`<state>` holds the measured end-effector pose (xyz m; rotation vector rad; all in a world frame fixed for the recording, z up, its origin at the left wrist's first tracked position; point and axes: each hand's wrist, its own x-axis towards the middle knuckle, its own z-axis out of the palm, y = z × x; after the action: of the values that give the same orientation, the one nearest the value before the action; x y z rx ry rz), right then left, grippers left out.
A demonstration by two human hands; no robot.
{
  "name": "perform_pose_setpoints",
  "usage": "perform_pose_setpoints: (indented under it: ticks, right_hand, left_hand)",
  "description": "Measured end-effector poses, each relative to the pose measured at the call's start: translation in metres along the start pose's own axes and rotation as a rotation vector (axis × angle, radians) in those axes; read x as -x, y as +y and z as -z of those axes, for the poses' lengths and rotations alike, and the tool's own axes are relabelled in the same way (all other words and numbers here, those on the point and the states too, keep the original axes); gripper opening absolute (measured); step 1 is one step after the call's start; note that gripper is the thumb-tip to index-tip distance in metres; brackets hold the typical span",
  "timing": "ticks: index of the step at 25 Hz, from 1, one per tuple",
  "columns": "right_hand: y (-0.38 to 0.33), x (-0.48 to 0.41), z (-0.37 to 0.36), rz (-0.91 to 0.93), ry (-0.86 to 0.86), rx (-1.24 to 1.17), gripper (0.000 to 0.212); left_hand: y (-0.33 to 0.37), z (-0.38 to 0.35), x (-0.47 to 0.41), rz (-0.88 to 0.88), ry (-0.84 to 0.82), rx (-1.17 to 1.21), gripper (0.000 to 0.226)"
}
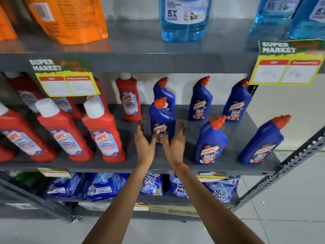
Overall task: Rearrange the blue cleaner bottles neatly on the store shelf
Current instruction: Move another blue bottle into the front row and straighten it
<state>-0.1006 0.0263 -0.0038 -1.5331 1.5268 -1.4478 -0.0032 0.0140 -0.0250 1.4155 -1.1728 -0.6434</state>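
Several blue cleaner bottles with orange-red caps stand on the grey middle shelf. Both my hands clasp one blue bottle near the shelf's middle. My left hand is on its left side, thumb on the label. My right hand, with an orange band on the wrist, wraps its right side. A second blue bottle stands right behind it, partly hidden. Two more stand at the back right. Two others stand near the front edge, leaning slightly.
Red cleaner bottles fill the shelf's left half. Yellow price tags hang from the upper shelf, which carries orange pouches and pale blue liquid bottles. Blue detergent packs lie below. A perforated metal post runs at the right.
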Motion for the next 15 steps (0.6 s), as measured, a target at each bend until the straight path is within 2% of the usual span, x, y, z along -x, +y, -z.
perform_pose_setpoints:
  ticks: [2,5,8,15]
  right_hand:
    - [0.017,-0.007,-0.01,-0.16,-0.057,-0.004,0.063]
    - [0.029,-0.011,-0.01,-0.293,-0.14,-0.06,0.045]
    - [0.035,-0.009,-0.001,-0.304,-0.191,-0.076,0.034]
    - [0.041,0.028,0.016,-0.209,-0.194,-0.116,0.033]
  left_hand:
    - [-0.014,0.002,-0.019,0.108,-0.201,0.055,0.073]
    - [-0.017,0.004,-0.032,0.186,-0.414,0.097,0.053]
    - [-0.027,0.009,-0.03,0.182,-0.467,0.12,0.047]
    - [-0.04,0.03,0.011,0.159,-0.469,0.135,0.04]
